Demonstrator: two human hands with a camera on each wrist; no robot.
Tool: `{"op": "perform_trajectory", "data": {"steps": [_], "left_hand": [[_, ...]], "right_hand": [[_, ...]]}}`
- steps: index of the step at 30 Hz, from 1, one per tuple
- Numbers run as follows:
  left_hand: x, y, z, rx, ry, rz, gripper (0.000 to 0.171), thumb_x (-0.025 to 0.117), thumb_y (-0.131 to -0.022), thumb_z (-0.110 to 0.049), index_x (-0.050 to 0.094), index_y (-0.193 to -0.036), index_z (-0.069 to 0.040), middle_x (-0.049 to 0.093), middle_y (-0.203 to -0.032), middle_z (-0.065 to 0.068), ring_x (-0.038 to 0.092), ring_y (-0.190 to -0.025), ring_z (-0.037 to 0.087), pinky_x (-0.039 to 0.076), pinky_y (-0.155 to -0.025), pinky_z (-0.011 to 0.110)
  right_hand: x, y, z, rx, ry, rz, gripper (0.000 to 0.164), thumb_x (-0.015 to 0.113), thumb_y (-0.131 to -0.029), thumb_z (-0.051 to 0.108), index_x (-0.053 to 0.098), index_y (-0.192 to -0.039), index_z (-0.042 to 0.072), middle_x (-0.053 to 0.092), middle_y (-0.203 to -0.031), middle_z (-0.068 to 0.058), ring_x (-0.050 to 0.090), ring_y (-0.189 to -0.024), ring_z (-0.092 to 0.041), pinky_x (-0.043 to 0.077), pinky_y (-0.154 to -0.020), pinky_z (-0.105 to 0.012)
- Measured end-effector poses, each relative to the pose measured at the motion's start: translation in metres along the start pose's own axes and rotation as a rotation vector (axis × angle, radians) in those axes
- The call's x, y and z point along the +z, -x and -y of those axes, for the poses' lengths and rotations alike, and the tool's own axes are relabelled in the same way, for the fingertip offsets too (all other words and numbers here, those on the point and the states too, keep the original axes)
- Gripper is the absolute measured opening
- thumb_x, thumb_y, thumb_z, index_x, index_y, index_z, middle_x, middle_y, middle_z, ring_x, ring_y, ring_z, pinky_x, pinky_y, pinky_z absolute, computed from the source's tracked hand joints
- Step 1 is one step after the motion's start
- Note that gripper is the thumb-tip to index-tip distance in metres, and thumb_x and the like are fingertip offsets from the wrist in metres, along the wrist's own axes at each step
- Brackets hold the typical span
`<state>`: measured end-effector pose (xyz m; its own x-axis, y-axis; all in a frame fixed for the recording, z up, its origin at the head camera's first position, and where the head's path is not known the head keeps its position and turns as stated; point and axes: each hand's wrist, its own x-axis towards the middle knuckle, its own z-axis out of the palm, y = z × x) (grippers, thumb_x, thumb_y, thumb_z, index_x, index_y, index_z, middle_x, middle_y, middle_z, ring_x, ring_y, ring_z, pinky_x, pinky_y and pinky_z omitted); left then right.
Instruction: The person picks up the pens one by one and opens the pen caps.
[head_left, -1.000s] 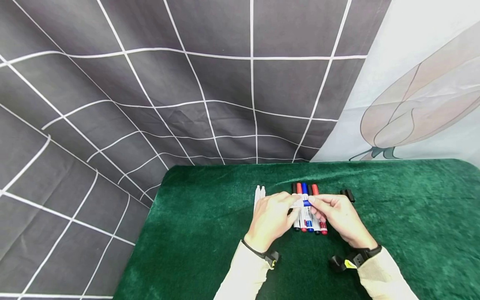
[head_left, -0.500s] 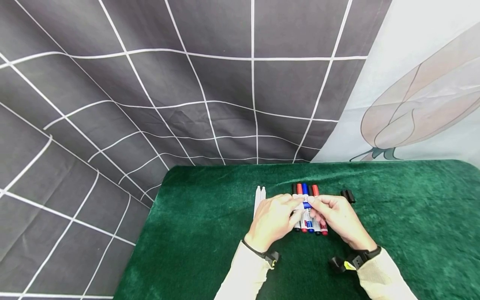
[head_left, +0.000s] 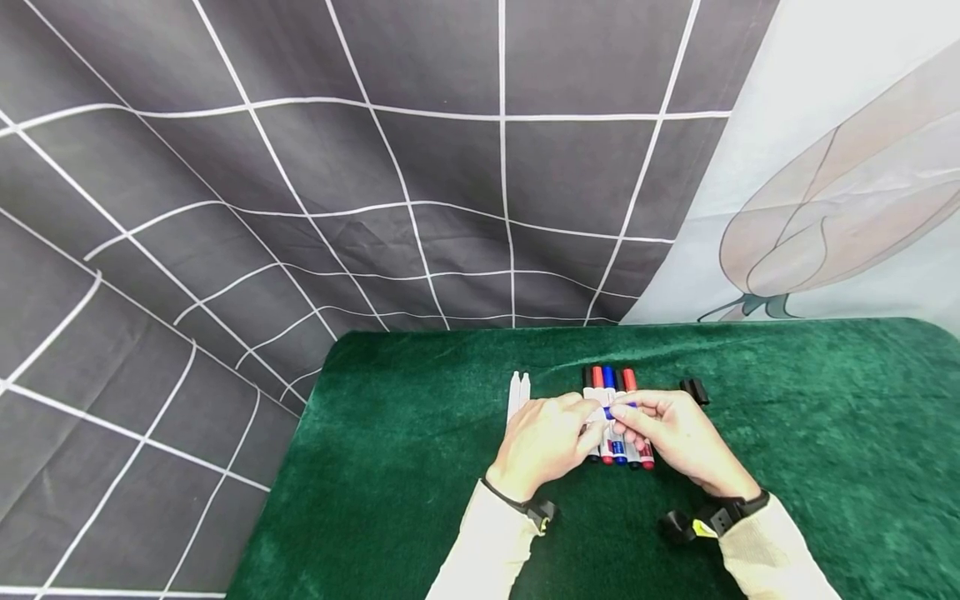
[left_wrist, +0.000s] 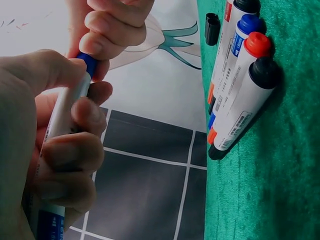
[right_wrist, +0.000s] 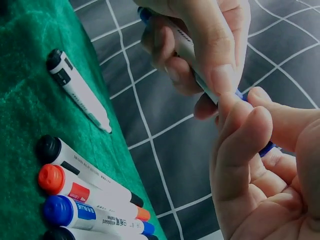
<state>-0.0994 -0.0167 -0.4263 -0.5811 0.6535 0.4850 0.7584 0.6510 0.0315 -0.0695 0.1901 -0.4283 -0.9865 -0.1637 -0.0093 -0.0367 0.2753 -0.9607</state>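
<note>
My left hand (head_left: 543,437) grips a white whiteboard marker (left_wrist: 63,112) with blue ends, its fingers wrapped around the barrel. Against the marker's blue cap (left_wrist: 89,61) my right hand (head_left: 678,433) pinches with thumb and fingers, close to the left thumb. Some blue also shows among the right fingers in the right wrist view; whether the cap is fully seated is hidden. Below the hands lies a row of capped markers (head_left: 608,377) in black, red and blue, side by side.
Left of the row lie two white markers (head_left: 514,393) without caps, tips pointing away from me. Two loose black caps (head_left: 694,391) lie to the right. Green cloth (head_left: 390,467) covers the table, and a grey gridded curtain (head_left: 420,167) hangs behind it.
The right thumb and fingers have shifted slightly left along the blue cap, toward the left hand. My left hand stays nearly still around the marker. The row of markers has not moved.
</note>
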Motion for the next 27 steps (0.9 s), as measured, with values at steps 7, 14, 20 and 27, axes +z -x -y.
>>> {"op": "perform_trajectory", "data": {"steps": [7,14,20,27], "left_hand": [[0.0002,0.0014,0.0002,-0.012,0.004,0.036,0.017,0.062,-0.095,-0.033,0.074,-0.1,-0.022,0.065,-0.076,-0.008,0.064,-0.062,0.01,0.045,-0.05,0.025],[0.0033,0.0035,0.0006,-0.033,0.074,0.052,0.018,0.06,-0.096,-0.03,0.075,-0.104,-0.022,0.061,-0.069,-0.011,0.055,-0.057,0.005,0.032,-0.046,0.018],[0.0068,0.0028,0.0027,-0.038,0.136,0.063,0.015,0.059,-0.097,-0.029,0.073,-0.096,-0.023,0.052,-0.063,-0.013,0.047,-0.053,0.002,0.028,-0.046,0.017],[0.0071,0.0019,0.0049,-0.073,0.257,0.082,0.024,0.057,-0.097,-0.027,0.055,-0.074,-0.02,0.038,-0.058,-0.012,0.036,-0.048,0.003,0.021,-0.045,0.019]], "right_hand": [[0.0023,0.0002,0.0005,-0.039,0.033,-0.034,0.021,0.064,-0.1,0.018,0.073,-0.099,-0.001,0.065,-0.071,0.0,0.059,-0.058,-0.01,0.052,-0.053,-0.031],[0.0044,0.0022,0.0,-0.049,0.052,-0.054,0.022,0.065,-0.099,0.018,0.074,-0.105,-0.001,0.068,-0.073,-0.001,0.062,-0.061,-0.01,0.053,-0.055,-0.031],[0.0062,0.0012,-0.0023,-0.095,0.092,-0.064,0.021,0.066,-0.098,0.015,0.073,-0.107,-0.003,0.072,-0.077,-0.005,0.064,-0.062,-0.009,0.054,-0.056,-0.03],[0.0078,0.0012,-0.0039,-0.147,0.146,-0.099,0.017,0.067,-0.097,0.013,0.075,-0.108,0.002,0.072,-0.078,0.0,0.059,-0.056,-0.009,0.044,-0.045,-0.026]]}}
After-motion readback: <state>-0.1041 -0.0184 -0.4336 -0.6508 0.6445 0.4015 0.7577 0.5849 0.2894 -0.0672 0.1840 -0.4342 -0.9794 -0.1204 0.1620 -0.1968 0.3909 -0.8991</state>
